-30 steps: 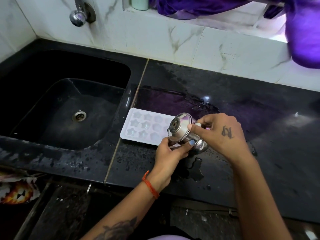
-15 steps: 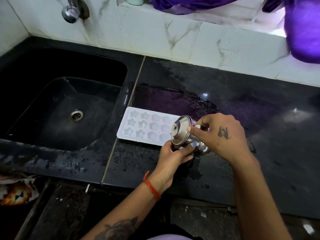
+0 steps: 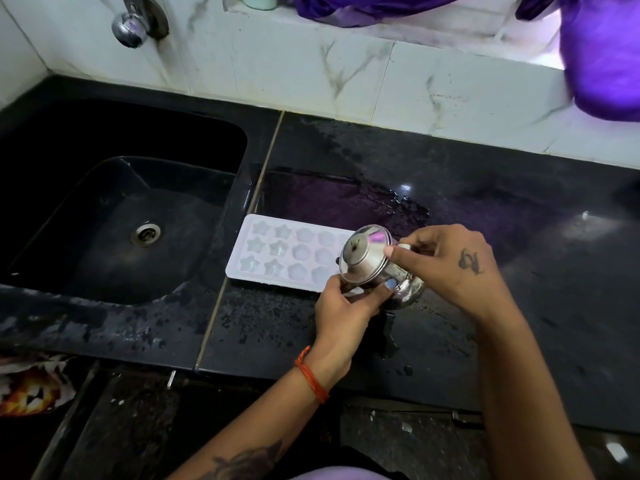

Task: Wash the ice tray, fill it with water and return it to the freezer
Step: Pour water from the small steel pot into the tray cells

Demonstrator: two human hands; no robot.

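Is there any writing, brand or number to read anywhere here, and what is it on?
No readable text anywhere.
Right hand: a dark tattoo mark on its back, too blurred to read as a letter or sign.
Steel pot, ice tray, tap: no label or brand visible.
Patterned cloth at lower left: a print, no words.

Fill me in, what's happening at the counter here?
A person holds a small steel pot tipped on its side over the right end of a white ice tray. The left hand grips it from below and the right hand holds its handle side. The tray lies flat on the wet black counter, right beside the sink. No water stream is visible, and whether the cells hold water cannot be told.
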